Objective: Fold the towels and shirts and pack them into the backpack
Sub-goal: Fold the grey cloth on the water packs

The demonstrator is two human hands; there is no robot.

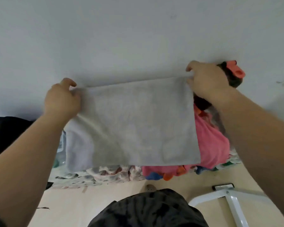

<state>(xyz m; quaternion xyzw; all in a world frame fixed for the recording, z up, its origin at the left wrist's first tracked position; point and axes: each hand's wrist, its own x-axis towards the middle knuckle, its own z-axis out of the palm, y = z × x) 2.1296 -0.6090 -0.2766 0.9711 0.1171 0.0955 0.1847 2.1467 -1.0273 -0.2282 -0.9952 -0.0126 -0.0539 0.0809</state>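
So the grey towel (134,122) hangs up in the air, soft fuzzy terry, roughly rectangular. The left hand (62,99) and right hand (206,79) each pinch a top corner. A pink cloth (210,145) peeks out right of the towel, mostly hidden. Left of it is something dark (7,131), cut off, can't tell what.
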